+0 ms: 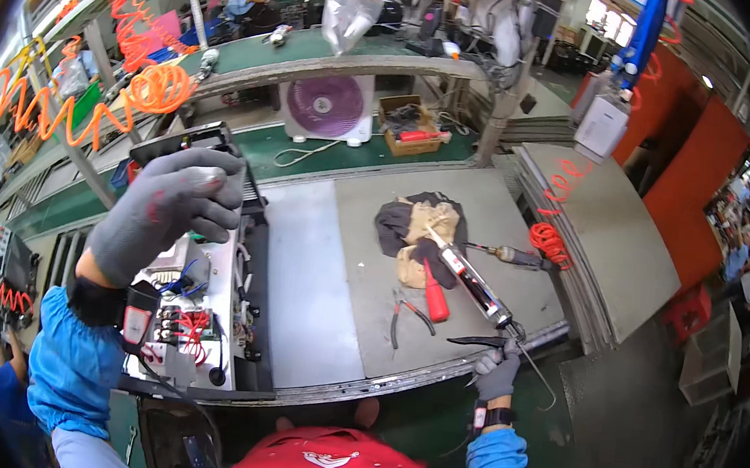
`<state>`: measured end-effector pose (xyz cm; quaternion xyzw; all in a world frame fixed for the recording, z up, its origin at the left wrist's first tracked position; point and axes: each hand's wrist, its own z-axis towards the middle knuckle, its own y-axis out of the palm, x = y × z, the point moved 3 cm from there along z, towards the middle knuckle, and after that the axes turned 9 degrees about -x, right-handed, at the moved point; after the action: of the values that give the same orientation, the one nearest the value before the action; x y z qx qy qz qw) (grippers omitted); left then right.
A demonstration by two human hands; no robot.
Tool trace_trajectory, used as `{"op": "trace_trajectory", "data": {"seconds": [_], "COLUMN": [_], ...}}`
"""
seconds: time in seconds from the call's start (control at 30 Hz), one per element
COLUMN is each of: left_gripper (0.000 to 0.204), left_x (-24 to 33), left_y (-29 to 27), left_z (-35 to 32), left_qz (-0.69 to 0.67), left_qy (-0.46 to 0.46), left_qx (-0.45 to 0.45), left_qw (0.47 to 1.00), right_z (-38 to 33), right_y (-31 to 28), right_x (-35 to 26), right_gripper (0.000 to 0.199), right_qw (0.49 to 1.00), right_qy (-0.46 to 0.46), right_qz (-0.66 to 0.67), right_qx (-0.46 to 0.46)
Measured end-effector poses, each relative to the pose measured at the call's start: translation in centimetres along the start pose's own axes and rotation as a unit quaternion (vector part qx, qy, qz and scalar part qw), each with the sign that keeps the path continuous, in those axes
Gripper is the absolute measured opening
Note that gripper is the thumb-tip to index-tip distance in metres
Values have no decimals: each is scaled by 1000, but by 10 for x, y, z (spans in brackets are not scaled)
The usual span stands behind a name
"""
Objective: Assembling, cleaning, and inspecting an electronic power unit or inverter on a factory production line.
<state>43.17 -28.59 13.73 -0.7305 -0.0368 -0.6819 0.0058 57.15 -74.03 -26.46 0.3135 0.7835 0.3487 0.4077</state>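
My left hand [172, 205], in a grey glove, is raised over an open electrical chassis [241, 311]. Its fingers are loosely curled and apart, with nothing visible in them. White panels, blue and red wires and terminals show inside the chassis. At the bench's front edge, my gloved right hand [495, 374] is closed round the handle end of a caulking gun [476, 286]. The gun's nozzle points away and left, over a bundle of dark and tan gloves or cloth [421, 225]. A red-handled tool [435, 296] and red-and-black pliers [412, 317] lie left of the gun.
A power screwdriver [517, 257] lies right of the cloth, near a coiled red hose [551, 244]. Stacked panels [609, 238] border the bench's right side. Behind stand a purple fan unit [324, 107] and a cardboard box [412, 127]. Orange coiled hoses [159, 87] hang at left.
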Motion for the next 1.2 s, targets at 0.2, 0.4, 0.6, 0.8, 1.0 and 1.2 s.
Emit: {"op": "trace_trajectory", "data": {"seconds": [0.2, 0.4, 0.6, 0.8, 1.0, 1.2], "left_gripper": [41, 41, 40, 44, 41, 41], "left_x": [8, -32, -132, -254, -339, -371], "left_y": [-57, -112, -131, -141, -142, -130], "left_z": [-90, -223, -396, -564, -685, -698], "left_qz": [46, -45, -3, -85, -152, -176], "left_qy": [65, 106, 7, -97, -141, -180], "left_qx": [157, 280, 547, 628, 645, 610], "left_qw": [984, 953, 837, 767, 736, 752], "right_z": [68, 97, 49, -58, -127, -236], "right_y": [-49, -98, -85, -38, -30, 92], "right_x": [-21, -38, -15, 87, 277, 474], "right_gripper": [54, 36, 48, 56, 30, 34], "right_qw": [912, 829, 759, 571, 714, 646], "right_qy": [-144, -43, -106, -80, 92, 310], "right_qz": [-338, -501, -631, -803, -694, -649], "right_qx": [180, 243, 122, 148, -30, -256]}}
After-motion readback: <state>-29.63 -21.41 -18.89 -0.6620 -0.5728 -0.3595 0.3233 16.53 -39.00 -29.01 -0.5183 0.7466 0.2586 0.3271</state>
